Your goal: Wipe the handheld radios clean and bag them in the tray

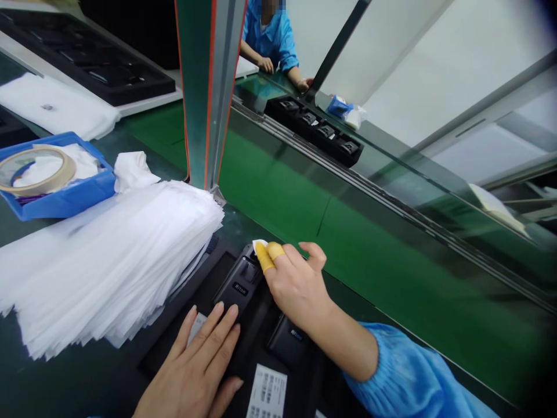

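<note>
My right hand (296, 284), with yellow finger cots on two fingers, pinches a small white wipe (259, 244) against the top end of a black device (240, 280) that lies in a black tray (174, 342). My left hand (198, 366) lies flat with fingers stretched out on the tray, just below that device. A second black device (287, 341) sits in the tray under my right wrist. A white barcode label (267, 392) is stuck at the tray's near edge.
A thick stack of white foam sheets (108, 261) lies left of the tray. A blue bin (65, 194) holds a tape roll (37, 171). A green conveyor belt (304, 197) runs behind, carrying a black tray of devices (315, 128). Another person in blue (272, 40) works opposite.
</note>
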Demonstrator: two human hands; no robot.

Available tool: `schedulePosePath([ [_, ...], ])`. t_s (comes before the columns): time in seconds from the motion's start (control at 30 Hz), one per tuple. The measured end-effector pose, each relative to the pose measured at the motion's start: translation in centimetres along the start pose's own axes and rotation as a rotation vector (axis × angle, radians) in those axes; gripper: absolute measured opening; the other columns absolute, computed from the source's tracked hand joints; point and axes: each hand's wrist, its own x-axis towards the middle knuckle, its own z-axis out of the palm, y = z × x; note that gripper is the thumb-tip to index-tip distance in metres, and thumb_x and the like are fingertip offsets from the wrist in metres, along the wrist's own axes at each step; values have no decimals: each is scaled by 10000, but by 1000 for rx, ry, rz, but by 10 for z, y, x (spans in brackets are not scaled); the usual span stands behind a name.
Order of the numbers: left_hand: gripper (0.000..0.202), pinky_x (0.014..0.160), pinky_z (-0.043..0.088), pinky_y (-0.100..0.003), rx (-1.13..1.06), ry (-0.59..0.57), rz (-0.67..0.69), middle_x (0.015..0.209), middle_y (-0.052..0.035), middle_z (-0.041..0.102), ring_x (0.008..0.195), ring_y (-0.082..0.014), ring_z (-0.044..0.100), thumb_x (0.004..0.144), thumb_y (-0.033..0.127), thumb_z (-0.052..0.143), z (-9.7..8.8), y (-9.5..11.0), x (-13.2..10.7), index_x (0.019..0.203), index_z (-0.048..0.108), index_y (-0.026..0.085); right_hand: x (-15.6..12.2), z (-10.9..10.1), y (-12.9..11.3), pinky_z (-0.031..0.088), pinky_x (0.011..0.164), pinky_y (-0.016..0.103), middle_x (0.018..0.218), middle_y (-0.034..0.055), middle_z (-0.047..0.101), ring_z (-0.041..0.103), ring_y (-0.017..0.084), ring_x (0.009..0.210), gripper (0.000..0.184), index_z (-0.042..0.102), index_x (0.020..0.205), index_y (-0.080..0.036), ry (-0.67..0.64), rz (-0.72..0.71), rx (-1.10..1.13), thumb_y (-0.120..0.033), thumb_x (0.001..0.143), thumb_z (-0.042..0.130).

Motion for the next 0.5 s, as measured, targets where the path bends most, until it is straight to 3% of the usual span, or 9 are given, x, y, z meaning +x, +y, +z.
schedulePosePath([
  [0.1,369,1171,171,-393,5,-20,7,1356,-79,552,1262,-214,494,887,289,499,0,-1,0,1217,592,151,-6,-3,2,187,917,411,708,11,557,455,161,756,272,608,606,-193,-3,55,-9,-20,785,501],
  [0.33,382,1181,59,-424,86,-30,45,1332,-73,574,1237,-221,515,905,328,464,-1,0,1,1212,601,146,2,2,-11,225,907,405,771,14,610,470,158,775,229,670,757,-185,69,-5,44,-65,842,494],
  [0.5,381,1180,75,-413,89,-42,59,1332,-61,574,1226,-213,528,910,335,459,-4,-2,5,1221,594,159,-3,1,-8,225,915,404,664,6,547,457,160,763,288,616,609,-198,76,-13,59,-37,805,480],
])
